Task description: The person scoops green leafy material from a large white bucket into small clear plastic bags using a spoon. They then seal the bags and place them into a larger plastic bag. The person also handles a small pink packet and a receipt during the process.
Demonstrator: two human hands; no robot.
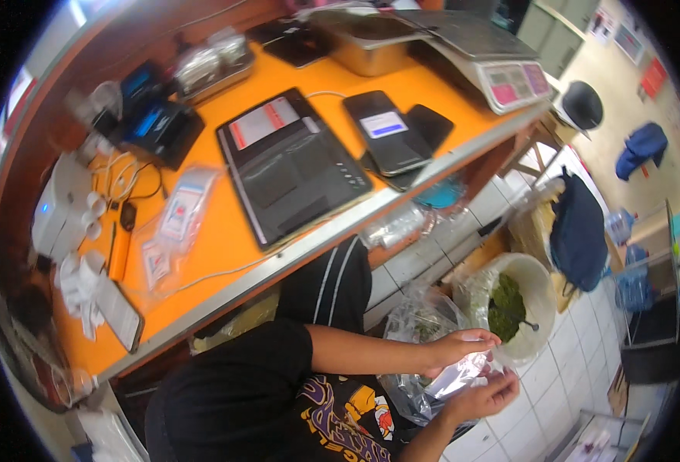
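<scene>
My left hand (457,348) holds the upper part of a small shiny silvery packet (459,373), with curled fingers. Just below it my right hand (490,393) grips the same packet, fingers bent round its edge. Behind them a large clear plastic bag (407,331) holds some greenish stuff. Beside my left hand a white round tub (540,285), lined with plastic, contains green leafy material (501,308) and a dark-handled tool (534,326).
An orange counter (190,273) bears phones (386,142), a black tablet-like device (270,196), a scale (494,58), small machines and cables. Beyond the tub lie a dark backpack (578,231) and water jugs (636,281) near a metal-framed stand (648,339).
</scene>
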